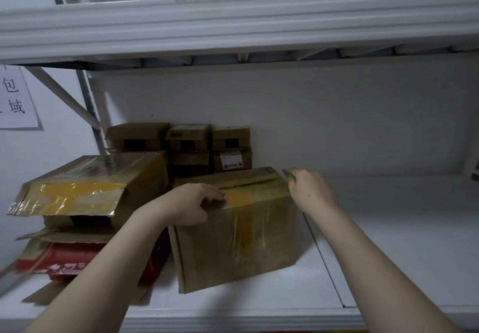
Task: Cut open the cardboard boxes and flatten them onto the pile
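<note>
In the middle of the white shelf (388, 242), a brown cardboard box (233, 249). Stands upright, a bit turned, just beside the pile (72, 231) on the left. Wrapped in shiny clear tape (261, 229), with a strip of yellow tape (239, 199) over the near top edge.

At that near top edge, the left hand (191, 203). Grips the edge, fingers curled over it. At the far right top corner, the right hand (309, 190). Clenched round a green cutter (289, 175), with only the tip poking out past the fingers. Blade out or in: cannot tell. Top seam cut or not: cannot tell either.

Looks light and likely empty, so easy to slide or tip. Looks stiff at the edges and corners, soft and bendy in the middle of each side. Slippery on the shiny tape. Best to hold by a top edge or a corner, as now, not by the flat taped face. Good to press down a little while cutting, to stop a slide on the smooth shelf. Safer to keep the holding fingers off the cut line, away from the blade.

On the pile, a half-open box (77, 192) with a flap hanging out, over flat card (64, 236) and a red box (64, 260). Behind, some small boxes (186, 138), stacked. Far left, a paper sign (15, 99).
</note>
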